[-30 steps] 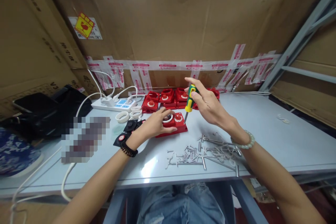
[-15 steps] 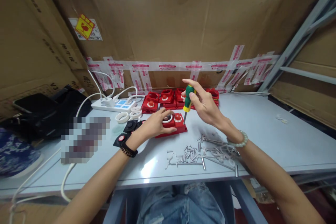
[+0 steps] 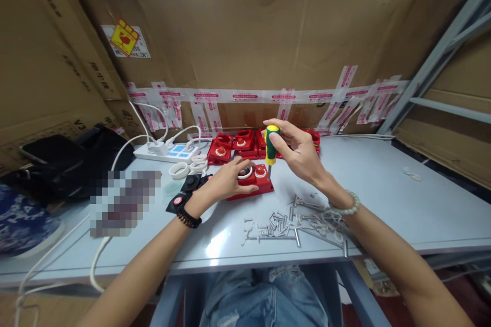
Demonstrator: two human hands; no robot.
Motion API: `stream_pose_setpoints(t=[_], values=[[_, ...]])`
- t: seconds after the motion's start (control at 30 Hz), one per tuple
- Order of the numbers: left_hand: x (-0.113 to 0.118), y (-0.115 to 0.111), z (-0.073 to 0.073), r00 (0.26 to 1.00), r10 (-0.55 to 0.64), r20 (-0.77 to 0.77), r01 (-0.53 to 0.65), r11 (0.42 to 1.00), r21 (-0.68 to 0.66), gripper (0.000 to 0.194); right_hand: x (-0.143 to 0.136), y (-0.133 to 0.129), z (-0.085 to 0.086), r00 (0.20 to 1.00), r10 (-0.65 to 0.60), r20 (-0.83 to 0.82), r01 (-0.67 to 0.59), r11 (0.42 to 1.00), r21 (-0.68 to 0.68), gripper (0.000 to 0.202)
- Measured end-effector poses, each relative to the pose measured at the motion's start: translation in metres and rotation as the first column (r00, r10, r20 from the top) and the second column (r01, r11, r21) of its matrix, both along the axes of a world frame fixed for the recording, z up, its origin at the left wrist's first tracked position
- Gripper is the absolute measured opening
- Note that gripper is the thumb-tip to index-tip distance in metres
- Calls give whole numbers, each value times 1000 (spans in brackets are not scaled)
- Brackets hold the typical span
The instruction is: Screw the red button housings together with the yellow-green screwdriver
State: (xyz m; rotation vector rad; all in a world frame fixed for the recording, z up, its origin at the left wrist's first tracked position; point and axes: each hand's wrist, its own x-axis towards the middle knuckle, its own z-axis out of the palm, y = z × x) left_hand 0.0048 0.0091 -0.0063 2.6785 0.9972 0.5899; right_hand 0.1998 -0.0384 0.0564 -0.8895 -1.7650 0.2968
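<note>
A red box (image 3: 262,184) with a white ring and a red knob on top lies on the pale table. Wrapped over its left part is my left hand (image 3: 230,179), thumb along the front side and fingers near the white ring. My right hand (image 3: 295,145) grips a green and yellow screwdriver (image 3: 272,147) between thumb and fingers. The screwdriver stands nearly upright, its tip at the box's right end; the screw under the tip is too small to make out.
Red housings (image 3: 220,149) line the back. White rings (image 3: 179,170), black parts (image 3: 191,183) and a power strip (image 3: 174,153) lie left. Loose screws (image 3: 278,225) and metal rods (image 3: 322,239) are near the front edge. Cardboard (image 3: 230,36) rises behind the table (image 3: 383,184).
The screwdriver has swung more upright, its handle moving slightly left and down with my right hand. My left hand and the red box stay in place.
</note>
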Motion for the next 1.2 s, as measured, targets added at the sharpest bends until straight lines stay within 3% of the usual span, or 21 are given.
stream_pose_setpoints(t=[0.07, 0.2, 0.27, 0.4, 0.53, 0.6, 0.67, 0.73, 0.83, 0.9, 0.97, 1.1, 1.2], values=[[0, 1, -1, 1000, 4, -10, -3, 1000, 7, 45, -2, 1, -1, 999, -10, -36, 11, 999, 39, 26], [0, 1, -2, 1000, -3, -2, 3, 1000, 11, 48, -9, 0, -5, 975, -215, 59, 199, 958, 209, 23], [0, 0, -1, 1000, -7, 1, 7, 1000, 17, 46, -9, 1, -8, 963, -246, 106, 212, 942, 262, 18], [1, -1, 0, 1000, 0, -15, 0, 1000, 17, 41, 1, 3, -8, 986, -105, 126, 79, 978, 193, 27], [0, 0, -1, 1000, 6, -21, -6, 1000, 15, 43, 15, -2, 4, 975, 93, 201, -104, 993, 47, 35], [-1, 1, -1, 1000, 9, -21, -9, 1000, 16, 45, 18, -5, 11, 963, 105, 247, -112, 994, 14, 38], [-1, 1, -1, 1000, 10, -24, -9, 1000, 12, 44, 18, -7, 16, 956, 30, 292, -43, 998, 39, 35], [-1, 0, 0, 1000, 8, -24, -8, 1000, 9, 43, 15, -6, 16, 940, -144, 308, 105, 984, 142, 30], [0, -1, 1, 1000, 1, -21, -1, 1000, 14, 42, 10, -1, 10, 846, -452, 282, 363, 877, 316, 32], [0, -1, 0, 1000, -7, -17, 7, 1000, 19, 42, 9, 2, 5, 785, -537, 309, 429, 831, 355, 35], [0, 0, 0, 1000, -10, -15, 11, 1000, 19, 42, 10, 4, 3, 790, -508, 344, 401, 852, 336, 38], [-1, 1, -1, 1000, -7, -15, 7, 1000, 10, 44, 13, 4, 4, 939, -246, 241, 207, 963, 175, 33], [-1, 0, -1, 1000, -6, -17, 6, 1000, 15, 43, 9, 3, 4, 971, -189, 148, 170, 976, 134, 23]])
